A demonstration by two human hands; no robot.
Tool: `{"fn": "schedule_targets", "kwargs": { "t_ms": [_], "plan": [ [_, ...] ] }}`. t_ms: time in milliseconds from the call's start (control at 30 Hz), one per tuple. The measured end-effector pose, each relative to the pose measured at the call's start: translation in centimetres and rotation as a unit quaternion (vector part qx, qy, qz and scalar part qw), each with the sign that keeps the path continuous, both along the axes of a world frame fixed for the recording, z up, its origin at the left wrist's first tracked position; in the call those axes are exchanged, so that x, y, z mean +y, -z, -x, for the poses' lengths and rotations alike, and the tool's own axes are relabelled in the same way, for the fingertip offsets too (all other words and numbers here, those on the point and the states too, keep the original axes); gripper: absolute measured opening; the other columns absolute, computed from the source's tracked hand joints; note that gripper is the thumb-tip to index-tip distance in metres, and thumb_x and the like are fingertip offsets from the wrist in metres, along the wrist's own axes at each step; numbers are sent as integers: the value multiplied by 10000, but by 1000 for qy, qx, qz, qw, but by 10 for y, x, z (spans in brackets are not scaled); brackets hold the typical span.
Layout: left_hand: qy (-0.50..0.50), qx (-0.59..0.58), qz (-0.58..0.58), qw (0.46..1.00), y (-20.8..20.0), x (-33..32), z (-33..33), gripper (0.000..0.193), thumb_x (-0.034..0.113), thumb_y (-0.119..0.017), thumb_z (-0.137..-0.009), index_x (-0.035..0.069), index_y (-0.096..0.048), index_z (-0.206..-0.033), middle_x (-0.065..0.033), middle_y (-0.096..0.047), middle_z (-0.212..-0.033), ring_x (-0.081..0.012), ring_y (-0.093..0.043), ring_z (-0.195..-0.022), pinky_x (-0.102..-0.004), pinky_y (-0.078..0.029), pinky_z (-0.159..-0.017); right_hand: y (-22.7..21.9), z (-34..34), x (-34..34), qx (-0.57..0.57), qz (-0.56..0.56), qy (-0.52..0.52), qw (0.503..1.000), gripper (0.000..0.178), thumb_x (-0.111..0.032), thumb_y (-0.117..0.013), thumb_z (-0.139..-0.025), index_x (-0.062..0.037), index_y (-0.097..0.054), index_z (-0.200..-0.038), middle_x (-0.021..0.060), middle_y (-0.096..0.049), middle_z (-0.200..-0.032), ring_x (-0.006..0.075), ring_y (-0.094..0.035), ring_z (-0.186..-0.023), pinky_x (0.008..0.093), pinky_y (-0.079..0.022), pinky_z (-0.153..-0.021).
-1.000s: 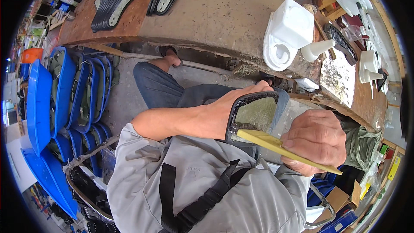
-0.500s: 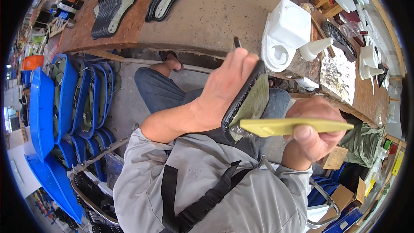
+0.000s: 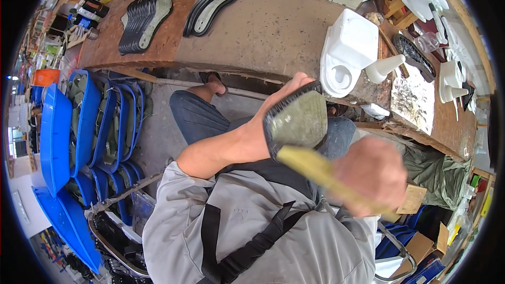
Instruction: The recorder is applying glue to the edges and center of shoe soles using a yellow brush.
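Observation:
My left hand (image 3: 256, 132) grips a shoe sole (image 3: 298, 121) from behind, most of its fingers hidden. The sole has a black rim, and its olive-green face is tilted up toward me over my lap. In my right hand (image 3: 371, 176), smeared by motion, is a long, flat yellow-handled brush (image 3: 307, 168). The brush's far end meets or overlaps the lower edge of the sole; contact there cannot be made out, and its bristles do not show.
On the bench (image 3: 263, 26) ahead are a stack of soles (image 3: 146, 23), a few more soles (image 3: 213, 5), a white plastic container (image 3: 350, 47) and a white nozzle bottle (image 3: 386, 68). Blue bins (image 3: 57, 131) with green pieces stand left. Green cloth (image 3: 436, 179) lies right.
The sole has turned so that its green face shows more fully. My right hand has swung nearer and lower, tilting the brush from nearly level to slanting down rightward. The view has shifted slightly.

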State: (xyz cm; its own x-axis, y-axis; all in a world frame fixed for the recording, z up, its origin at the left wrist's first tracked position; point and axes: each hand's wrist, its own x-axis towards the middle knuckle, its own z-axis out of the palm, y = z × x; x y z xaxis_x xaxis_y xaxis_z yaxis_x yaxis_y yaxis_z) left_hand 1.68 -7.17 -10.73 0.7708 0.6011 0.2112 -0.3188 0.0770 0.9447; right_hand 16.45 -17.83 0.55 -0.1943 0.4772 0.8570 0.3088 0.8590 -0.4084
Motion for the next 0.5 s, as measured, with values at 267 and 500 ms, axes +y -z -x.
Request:
{"fn": "schedule_targets", "kwargs": {
  "t_ms": [267,500],
  "plan": [
    [79,62,-151,984,-41,-7,26,503,191,-711,-754,62,-545,-1210,-132,-520,-1279,-302,-441,-1230,-406,-280,-1081,12,-9,6,-30,-31,-55,998,158,-154,-639,-800,-25,-643,-709,83,-636,-683,152,-554,-486,269,-395,-389],
    [69,131,-252,956,-50,-8,20,519,234,-728,-749,77,-547,-1210,-104,-544,-1249,-265,-496,-1180,-385,-350,-1039,11,-31,0,38,-59,11,997,169,-172,-600,-827,-52,-652,-720,52,-648,-718,150,-561,-505,261,-419,-434]
  ]
}}
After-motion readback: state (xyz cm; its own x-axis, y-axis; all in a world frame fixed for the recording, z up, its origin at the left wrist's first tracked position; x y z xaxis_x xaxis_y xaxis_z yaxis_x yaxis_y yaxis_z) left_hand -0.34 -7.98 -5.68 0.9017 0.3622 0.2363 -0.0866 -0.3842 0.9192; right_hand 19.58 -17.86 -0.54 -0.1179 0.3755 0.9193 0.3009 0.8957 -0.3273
